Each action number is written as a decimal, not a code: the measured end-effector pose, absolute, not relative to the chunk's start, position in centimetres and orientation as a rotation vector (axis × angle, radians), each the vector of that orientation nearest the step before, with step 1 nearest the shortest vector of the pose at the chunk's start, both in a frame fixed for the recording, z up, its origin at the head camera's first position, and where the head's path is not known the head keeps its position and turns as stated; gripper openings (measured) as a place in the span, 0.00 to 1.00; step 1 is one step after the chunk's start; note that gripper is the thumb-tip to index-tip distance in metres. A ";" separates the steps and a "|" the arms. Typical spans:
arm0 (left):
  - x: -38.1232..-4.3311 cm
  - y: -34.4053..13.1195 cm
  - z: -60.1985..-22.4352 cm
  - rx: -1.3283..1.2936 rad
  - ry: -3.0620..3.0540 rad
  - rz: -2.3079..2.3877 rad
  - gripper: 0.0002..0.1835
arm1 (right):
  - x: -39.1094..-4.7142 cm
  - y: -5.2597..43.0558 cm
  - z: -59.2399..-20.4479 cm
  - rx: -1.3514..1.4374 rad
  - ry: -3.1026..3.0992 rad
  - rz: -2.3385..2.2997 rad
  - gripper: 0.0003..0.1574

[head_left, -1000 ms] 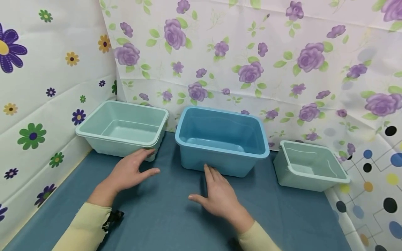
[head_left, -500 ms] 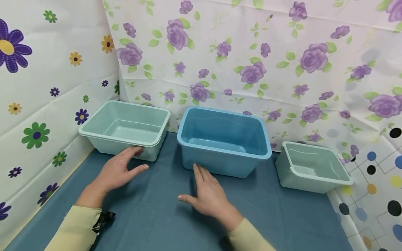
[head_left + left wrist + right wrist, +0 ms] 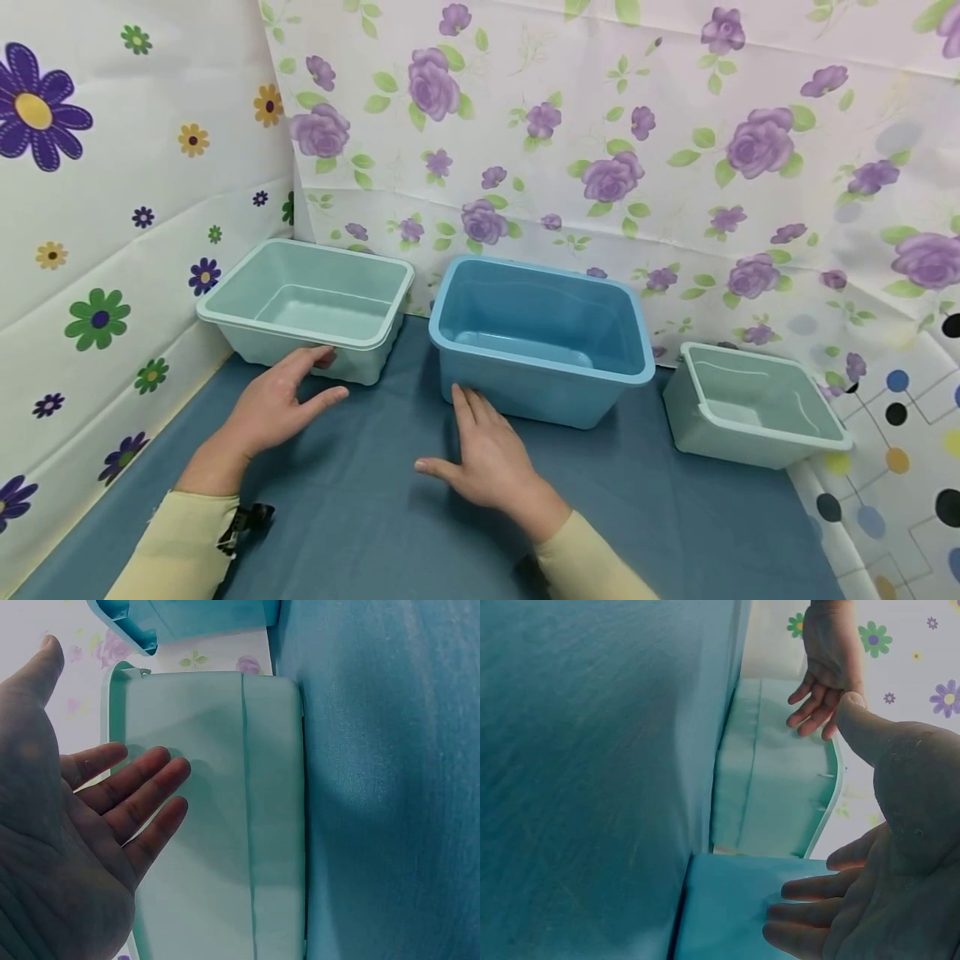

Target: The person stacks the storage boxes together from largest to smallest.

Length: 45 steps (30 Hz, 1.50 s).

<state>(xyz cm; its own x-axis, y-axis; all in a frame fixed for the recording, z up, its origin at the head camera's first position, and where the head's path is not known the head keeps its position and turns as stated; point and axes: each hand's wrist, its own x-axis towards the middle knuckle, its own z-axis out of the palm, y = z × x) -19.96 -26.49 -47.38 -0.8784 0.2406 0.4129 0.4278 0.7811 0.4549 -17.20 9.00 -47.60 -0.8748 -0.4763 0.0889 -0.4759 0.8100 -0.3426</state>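
Observation:
My left hand is held with its fingers extended and thumb spread, right at the front wall of the pale green bin on the left. The left wrist view shows its palm empty, fingers in front of that bin's wall. My right hand has straight fingers and a spread thumb; its fingertips overlap the lower front wall of the blue bin in the middle. Nothing lies in the right palm in the right wrist view. Both bins stand upright, and no contents show in either.
A smaller pale green bin stands at the right. All three bins are on a blue cloth over the table. A flowered sheet hangs close behind them, and patterned sheets enclose the left and right sides.
Both hands have shifted left relative to the bins, the left one along the green bin's front and the right one toward the blue bin's left corner. The bins keep their places.

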 end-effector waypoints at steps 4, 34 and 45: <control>-20.0 -26.5 -47.4 -0.515 -2.629 -0.788 0.37 | -17.3 8.9 -47.4 -0.804 2.995 -0.555 0.76; -20.9 -24.6 -44.4 -0.647 -2.437 -0.779 0.35 | -15.3 11.7 -42.5 -0.810 3.041 -0.600 0.76; -22.1 -21.9 -43.7 -0.697 -2.398 -0.825 0.37 | -14.4 15.9 -40.5 -0.770 3.120 -0.720 0.70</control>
<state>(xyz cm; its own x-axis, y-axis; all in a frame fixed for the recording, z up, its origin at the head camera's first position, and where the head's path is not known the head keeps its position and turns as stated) -22.12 -21.90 -43.74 -0.7402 0.2987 0.6024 0.6061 0.6843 0.4055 -14.39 15.93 -40.51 -0.8799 -0.4073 0.2447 -0.4733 0.7964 -0.3764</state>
